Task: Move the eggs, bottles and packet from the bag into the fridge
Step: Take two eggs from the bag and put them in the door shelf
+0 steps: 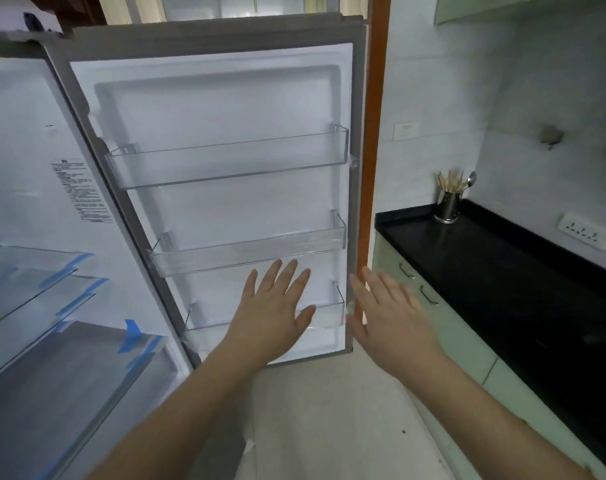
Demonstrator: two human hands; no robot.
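Hands reach forward side by side, both flat with fingers straight and spread, holding nothing. The left hand (273, 309) is raised in front of the inner face of the fridge door (222, 109), its fingertips near the lip of the middle door bin (249, 254) and its palm over the bottom bin (325, 315); whether it touches the liner I cannot tell. The right hand (391, 317) hovers just off the door's free edge, fingers beside the grey gasket, apart from the left hand by a narrow gap. Above them, the top bin (225, 164) holds nothing, like the two below it. Left of the door the fridge (28, 168) stands open, with glass shelves (35, 282) edged in blue tape and a drawer (69, 375) beneath. An orange door frame (370, 168) stands just behind the door's edge. Right of it a black counter (502, 265) runs away along the wall over green cabinets (467, 344), carrying a metal utensil holder (448, 206) at its far end. Pale floor (329, 410) lies between fridge and cabinets. Eggs, bottles, packet and bag are out of view.
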